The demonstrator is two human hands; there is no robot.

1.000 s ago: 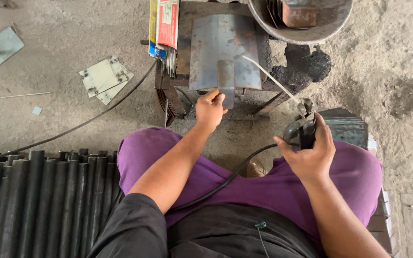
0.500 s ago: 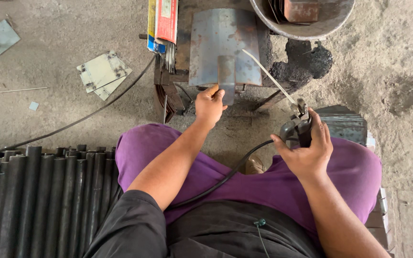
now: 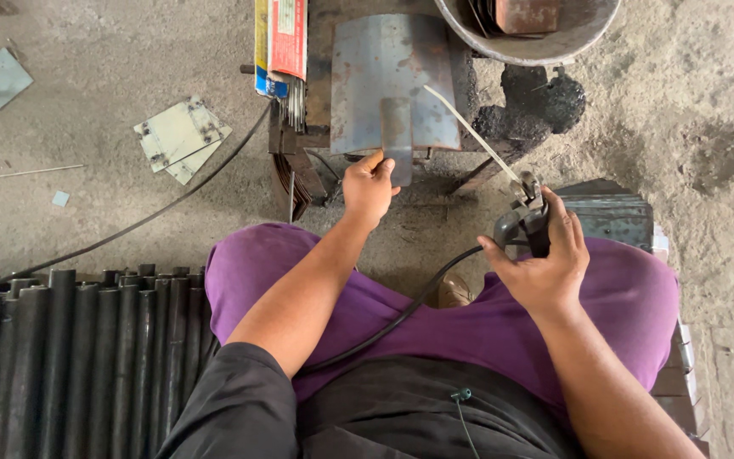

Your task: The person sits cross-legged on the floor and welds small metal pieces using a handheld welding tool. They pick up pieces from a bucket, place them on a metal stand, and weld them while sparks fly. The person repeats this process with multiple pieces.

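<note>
Left hand pinches the small grey steel strip flat against the curved rusty steel sheet at far centre, while right hand grips the black electrode holder, whose rod should, in my judgement, meet the seam steadily.

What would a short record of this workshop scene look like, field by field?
left hand: the left hand pinches a small flat grey metal strip against a curved grey steel sheet
right hand: the right hand grips a black welding rod holder with a thin pale rod
cable: black cable crosses the purple trousers
left side: row of dark metal pipes
top: round metal basin
</note>
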